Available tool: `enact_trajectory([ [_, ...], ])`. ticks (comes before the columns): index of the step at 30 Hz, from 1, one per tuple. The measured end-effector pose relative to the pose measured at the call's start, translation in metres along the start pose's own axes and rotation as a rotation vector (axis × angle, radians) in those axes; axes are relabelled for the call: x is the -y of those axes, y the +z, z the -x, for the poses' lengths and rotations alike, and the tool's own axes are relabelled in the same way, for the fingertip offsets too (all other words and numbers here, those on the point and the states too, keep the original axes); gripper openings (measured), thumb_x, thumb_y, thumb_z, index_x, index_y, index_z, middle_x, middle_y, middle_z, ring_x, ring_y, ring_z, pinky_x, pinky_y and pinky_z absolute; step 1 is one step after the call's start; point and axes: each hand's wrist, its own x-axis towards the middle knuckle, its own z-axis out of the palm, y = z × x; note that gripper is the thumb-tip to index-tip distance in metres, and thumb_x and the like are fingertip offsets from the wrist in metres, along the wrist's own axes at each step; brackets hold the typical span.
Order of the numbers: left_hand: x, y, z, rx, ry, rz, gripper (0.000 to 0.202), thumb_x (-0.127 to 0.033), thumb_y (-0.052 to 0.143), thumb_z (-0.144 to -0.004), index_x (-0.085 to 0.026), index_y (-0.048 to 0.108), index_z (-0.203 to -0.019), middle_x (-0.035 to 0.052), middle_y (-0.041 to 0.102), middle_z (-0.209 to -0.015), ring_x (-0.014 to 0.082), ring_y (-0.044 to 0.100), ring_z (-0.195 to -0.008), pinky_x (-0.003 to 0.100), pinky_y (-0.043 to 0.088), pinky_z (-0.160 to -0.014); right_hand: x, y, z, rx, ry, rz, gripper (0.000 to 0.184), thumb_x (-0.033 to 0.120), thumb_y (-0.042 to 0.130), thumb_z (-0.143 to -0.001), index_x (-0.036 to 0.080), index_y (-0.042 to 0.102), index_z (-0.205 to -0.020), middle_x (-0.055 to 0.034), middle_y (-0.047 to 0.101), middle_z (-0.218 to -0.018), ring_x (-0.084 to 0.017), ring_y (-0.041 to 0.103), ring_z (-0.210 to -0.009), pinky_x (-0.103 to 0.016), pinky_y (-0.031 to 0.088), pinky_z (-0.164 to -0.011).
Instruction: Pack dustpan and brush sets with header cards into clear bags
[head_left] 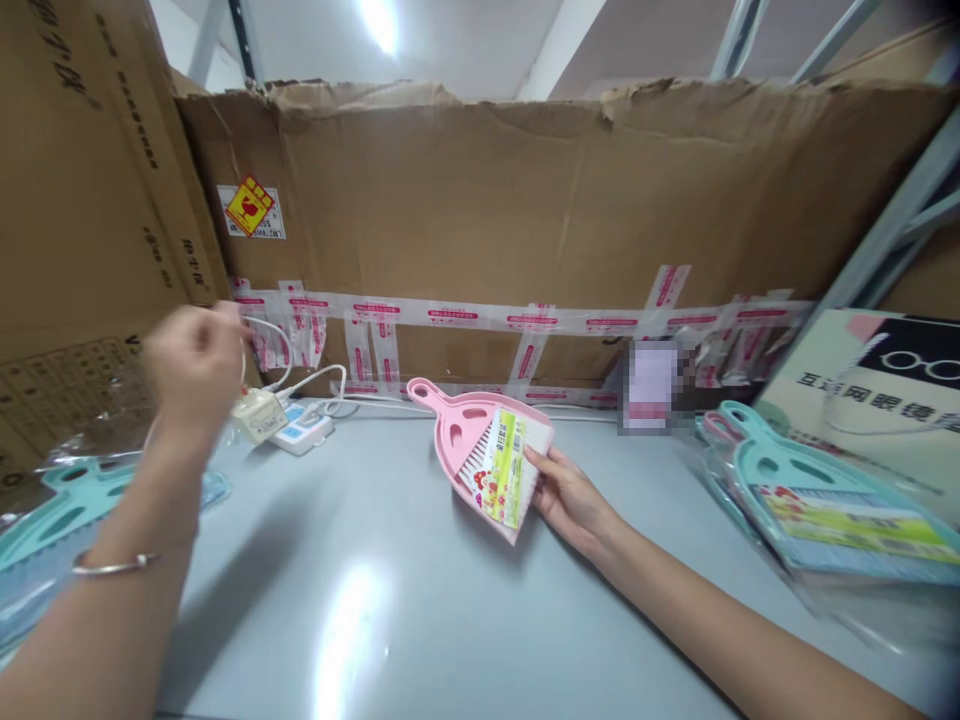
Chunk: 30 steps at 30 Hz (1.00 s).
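Two hands are busy: the right hand [570, 495] pinches a corner of the pink dustpan set [480, 450], tilted on the tabletop [390, 600]; the grip of the blurred left hand [196, 365] looks closed on the white cable [315, 380] above the power strip [300, 428]. A tug could drag the strip, and the corner pinch may let the dustpan slip.

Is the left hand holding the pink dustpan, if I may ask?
No, the right hand grips the pink dustpan at its wide edge; the left hand is raised by the white cable.
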Motion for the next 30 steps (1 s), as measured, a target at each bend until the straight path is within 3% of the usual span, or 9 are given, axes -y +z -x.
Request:
enact_trajectory([
  [2, -0.021, 0.042, 0.024, 0.412, -0.198, 0.091, 0.048, -0.056, 0.042, -0.082, -0.011, 0.057, -0.087, -0.0002, 0.056, -0.059, 0.0068, 0.038, -0.043, 0.018, 0.028, -0.041, 0.000, 0.001, 0.001, 0.014, 0.002, -0.014, 0.024, 0.011, 0.065, -0.073, 0.018, 0.059, -0.095, -0.0031, 0.072, -0.084, -0.013, 0.067, -0.071, -0.021, 0.056, -0.061],
  [6, -0.031, 0.102, 0.073, 0.830, -0.334, 0.287, 0.045, -0.053, 0.055, -0.074, -0.015, 0.056, -0.100, 0.0028, 0.062, -0.070, 0.0108, 0.051, -0.046, 0.021, 0.035, -0.039, -0.001, 0.007, 0.007, 0.071, 0.065, 0.001, 0.022, 0.020, 0.064, -0.077, 0.017, 0.058, -0.099, -0.0051, 0.072, -0.087, -0.013, 0.068, -0.071, -0.020, 0.055, -0.061],
  [12, -0.021, 0.126, 0.101, 0.759, -0.422, 0.404, 0.032, -0.035, 0.057, -0.073, -0.016, 0.049, -0.097, -0.0014, 0.056, -0.062, 0.0107, 0.050, -0.046, 0.020, 0.036, -0.039, 0.001, 0.007, 0.010, 0.206, 0.098, 0.168, 0.042, 0.026, 0.075, -0.065, 0.017, 0.054, -0.099, -0.0066, 0.070, -0.093, -0.019, 0.068, -0.081, -0.031, 0.054, -0.076],
  [16, -0.010, 0.122, 0.090, 0.692, -0.501, 0.452, 0.035, -0.038, 0.058, -0.073, -0.021, 0.047, -0.102, -0.0045, 0.054, -0.060, 0.0077, 0.045, -0.043, 0.016, 0.029, -0.037, 0.017, -0.018, -0.012, -0.035, -0.002, 0.453, 0.049, 0.020, 0.079, -0.054, 0.017, 0.050, -0.093, -0.0073, 0.066, -0.082, -0.022, 0.065, -0.073, -0.040, 0.052, -0.072],
  [18, -0.006, 0.120, 0.085, 0.701, -0.533, 0.487, 0.036, -0.037, 0.059, -0.072, -0.023, 0.045, -0.103, -0.0064, 0.052, -0.059, 0.0063, 0.044, -0.042, 0.014, 0.027, -0.038, 0.027, -0.029, -0.022, -0.236, -0.149, 0.570, 0.056, 0.022, 0.079, -0.052, 0.019, 0.047, -0.098, -0.0075, 0.061, -0.091, -0.024, 0.061, -0.085, -0.044, 0.048, -0.081],
  [21, -0.006, 0.118, 0.086, 0.778, -0.522, 0.525, 0.044, -0.038, 0.060, -0.073, -0.025, 0.041, -0.110, -0.0070, 0.053, -0.060, 0.0065, 0.045, -0.044, 0.015, 0.031, -0.040, 0.034, -0.026, -0.022, -0.382, -0.635, 0.822, 0.054, 0.029, 0.075, -0.059, 0.022, 0.048, -0.105, -0.0075, 0.051, -0.107, -0.024, 0.048, -0.106, -0.044, 0.036, -0.096],
  [24, -0.017, 0.116, 0.097, 0.880, -0.446, 0.565, 0.055, -0.037, 0.061, -0.074, -0.026, 0.035, -0.121, -0.0050, 0.055, -0.067, 0.0080, 0.049, -0.046, 0.016, 0.034, -0.039, 0.027, 0.002, -0.005, -0.135, -0.977, 1.118, 0.027, 0.035, 0.063, -0.074, 0.021, 0.058, -0.096, -0.0066, 0.048, -0.099, -0.023, 0.047, -0.100, -0.044, 0.036, -0.093],
  [27, -0.030, 0.110, 0.109, 0.943, -0.325, 0.596, 0.057, -0.035, 0.062, -0.075, -0.027, 0.034, -0.124, -0.0018, 0.057, -0.078, 0.0088, 0.052, -0.048, 0.018, 0.038, -0.039, 0.016, 0.033, 0.013, 0.163, -1.022, 1.233, 0.018, 0.031, 0.061, -0.076, 0.021, 0.061, -0.091, -0.0054, 0.047, -0.091, -0.021, 0.049, -0.092, -0.041, 0.040, -0.086],
  [30, -0.041, 0.099, 0.111, 0.995, -0.187, 0.628, 0.052, -0.038, 0.061, -0.076, -0.025, 0.041, -0.122, 0.0022, 0.059, -0.089, 0.0092, 0.054, -0.050, 0.021, 0.045, -0.043, 0.016, 0.050, 0.025, 0.280, -1.033, 1.209, 0.014, 0.027, 0.060, -0.076, 0.020, 0.058, -0.088, -0.0050, 0.047, -0.089, -0.021, 0.050, -0.090, -0.039, 0.042, -0.082],
])
